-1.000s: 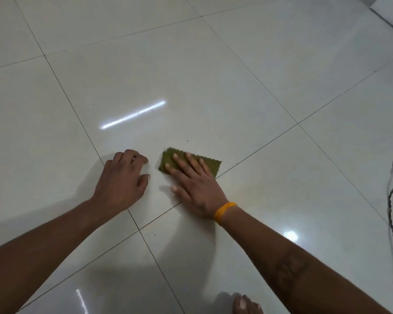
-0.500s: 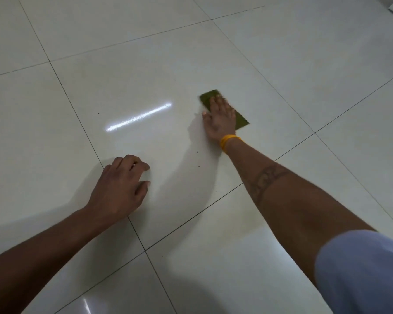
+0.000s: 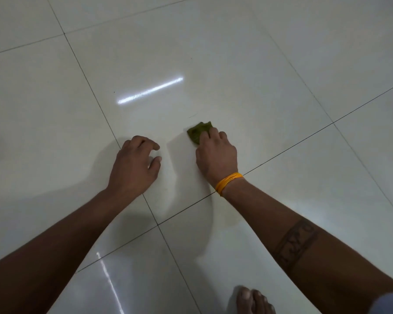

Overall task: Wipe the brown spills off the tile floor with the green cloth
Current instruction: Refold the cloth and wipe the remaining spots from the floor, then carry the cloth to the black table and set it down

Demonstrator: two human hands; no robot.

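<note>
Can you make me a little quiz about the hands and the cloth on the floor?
1. True or false: the left hand is holding the green cloth.
2. What is on the wrist of the right hand? A) a watch B) an orange band C) a glove
3. Fill in: the left hand's fingertips rest on the white ____ floor.

Key:
1. False. The right hand grips the bunched cloth; the left hand is empty and braced on the floor.
2. B, the orange band.
3. Tile.
</note>
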